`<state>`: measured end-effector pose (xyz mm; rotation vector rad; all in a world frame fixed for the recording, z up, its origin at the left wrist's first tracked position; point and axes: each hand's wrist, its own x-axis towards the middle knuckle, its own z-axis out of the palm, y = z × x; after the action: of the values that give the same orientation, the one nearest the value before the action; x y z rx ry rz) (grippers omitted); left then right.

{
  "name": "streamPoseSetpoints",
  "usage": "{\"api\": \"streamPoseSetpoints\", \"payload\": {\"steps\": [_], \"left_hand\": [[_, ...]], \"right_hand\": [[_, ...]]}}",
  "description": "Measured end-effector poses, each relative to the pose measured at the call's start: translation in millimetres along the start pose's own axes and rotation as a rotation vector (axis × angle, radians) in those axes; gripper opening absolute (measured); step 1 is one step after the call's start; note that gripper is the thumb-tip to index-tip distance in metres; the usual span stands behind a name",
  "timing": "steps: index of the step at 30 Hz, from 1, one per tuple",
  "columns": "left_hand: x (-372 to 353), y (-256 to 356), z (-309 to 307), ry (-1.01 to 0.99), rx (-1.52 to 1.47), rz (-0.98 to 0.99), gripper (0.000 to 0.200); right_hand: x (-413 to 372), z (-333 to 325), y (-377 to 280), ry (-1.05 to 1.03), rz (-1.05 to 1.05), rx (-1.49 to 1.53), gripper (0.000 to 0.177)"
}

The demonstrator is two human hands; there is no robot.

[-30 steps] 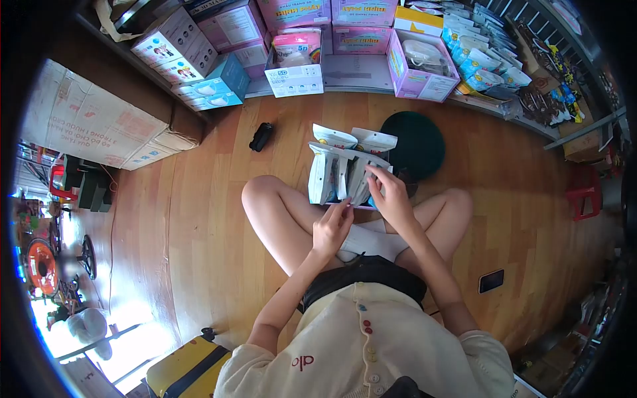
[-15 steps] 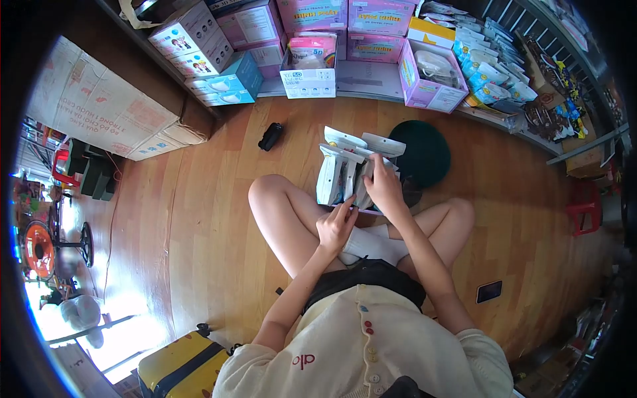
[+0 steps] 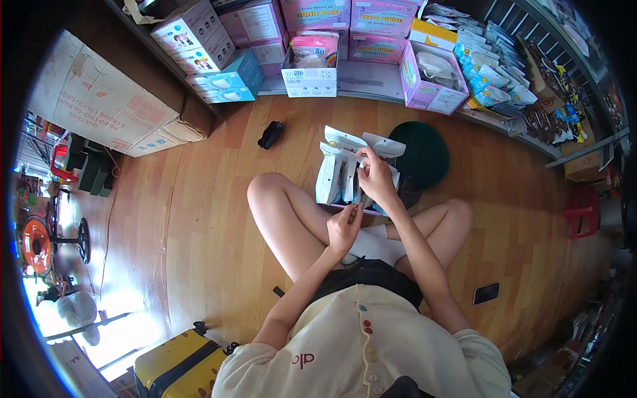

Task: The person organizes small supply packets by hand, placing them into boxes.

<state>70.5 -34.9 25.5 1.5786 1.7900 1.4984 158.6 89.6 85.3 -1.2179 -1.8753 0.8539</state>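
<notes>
In front of my crossed legs stands a small open box with a pinkish rim (image 3: 373, 212), packed with several upright white and blue plastic packets (image 3: 328, 179). My right hand (image 3: 376, 179) is over the middle of the box, its bent fingers closed at the top of one packet. At the box's near edge my left hand (image 3: 344, 229) is closed in a pinch, fingertips at the lower end of that packet. My fingers partly hide the packet between the hands. Other packets lean outward at the back, their white hole-punched tops showing.
A dark green round stool (image 3: 424, 156) is just behind the box. On the wooden floor lie a black case (image 3: 271, 135) and a phone (image 3: 486, 293). Mask boxes (image 3: 318, 16) line the shelf ahead; a large carton (image 3: 99, 99) and yellow suitcase (image 3: 179, 365) are leftward.
My right hand has shifted slightly left and its fingers have curled in over the packets. My left hand has moved a little right and down, its fingers drawn together.
</notes>
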Motion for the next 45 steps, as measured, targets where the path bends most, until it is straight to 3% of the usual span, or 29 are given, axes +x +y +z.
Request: {"api": "streamPoseSetpoints", "payload": {"steps": [2,4,5,6,8,10,12,13,15,16,18,19,21,22,23,25,27,28,29,31,32,33,35,37,45], "left_hand": [[-3,-4,-5,-0.052,-0.08,-0.091,0.012],[-2,-7,-26,0.11,-0.09,0.108,0.023],[-10,-15,-39,0.103,-0.05,0.003,0.03],[-5,-13,-55,0.139,0.04,0.042,0.029],[9,-47,-61,0.366,-0.091,-0.072,0.029],[61,-22,-94,0.111,-0.086,0.088,0.031],[102,-7,-104,-0.303,-0.117,0.204,0.033],[114,-4,-97,-0.3,-0.114,0.205,0.033],[134,4,-74,-0.53,-0.06,0.226,0.031],[144,3,-67,-0.535,-0.063,0.235,0.031],[158,1,-55,-0.76,0.169,0.304,0.034],[166,-1,-48,-0.769,0.165,0.312,0.034],[175,-3,-39,-0.899,0.174,0.118,0.042],[178,6,-42,-1.0,0.241,0.0,0.048],[178,6,-41,-1.0,0.241,0.0,0.048],[173,-1,-39,-1.026,0.306,0.074,0.053],[173,-5,-36,-1.099,0.268,0.013,0.058],[174,-4,-34,-1.165,0.226,-0.043,0.063],[175,-3,-32,-1.172,0.23,-0.036,0.063],[174,-1,-32,-1.152,0.187,-0.151,0.074],[173,-2,-32,-1.156,0.191,-0.148,0.074],[173,-3,-33,-1.152,0.175,-0.174,0.077],[173,-5,-35,-1.148,0.163,-0.198,0.079],[176,-1,-38,-1.198,0.141,-0.374,0.08],[167,-28,-30,-1.174,0.197,-0.308,0.092]], "right_hand": [[-1,-8,2,-0.071,0.036,0.003,0.021],[-2,-18,-2,-0.161,0.063,0.005,0.011],[-2,-16,1,-0.162,0.067,0.004,0.011],[-2,-12,8,-0.112,-0.036,-0.042,0.014],[-7,-10,12,-0.068,-0.134,-0.087,0.016],[-9,-14,4,-0.092,-0.114,-0.151,0.018],[-11,-12,5,-0.068,-0.12,-0.206,0.018],[-12,-13,5,-0.069,-0.123,-0.205,0.018],[-13,-17,6,-0.096,-0.137,-0.152,0.019],[-13,-20,5,-0.085,-0.135,-0.156,0.019],[-17,-28,2,-0.131,-0.134,-0.055,0.019],[-21,-32,0,-0.121,-0.128,-0.058,0.019],[-32,-39,-8,0.102,-0.138,0.055,0.021],[-43,-48,-20,0.156,-0.024,0.121,0.023],[-53,-52,-17,0.155,-0.024,0.121,0.023],[-71,-64,-1,0.438,-0.008,-0.002,0.031],[-89,-66,48,0.35,0.064,0.018,0.042],[-100,-65,79,0.165,0.156,0.101,0.062],[-106,-62,81,0.174,0.158,0.103,0.062],[-117,-54,85,-0.16,0.25,0.354,0.082],[-118,-42,90,-0.187,0.242,0.38,0.095],[-115,-35,90,-0.183,0.243,0.384,0.095],[-103,-26,91,-0.071,-0.055,-0.014,0.103],[-96,-28,94,-0.077,-0.076,-0.03,0.104],[-91,-38,92,-0.096,0.006,0.026,0.103]]}}
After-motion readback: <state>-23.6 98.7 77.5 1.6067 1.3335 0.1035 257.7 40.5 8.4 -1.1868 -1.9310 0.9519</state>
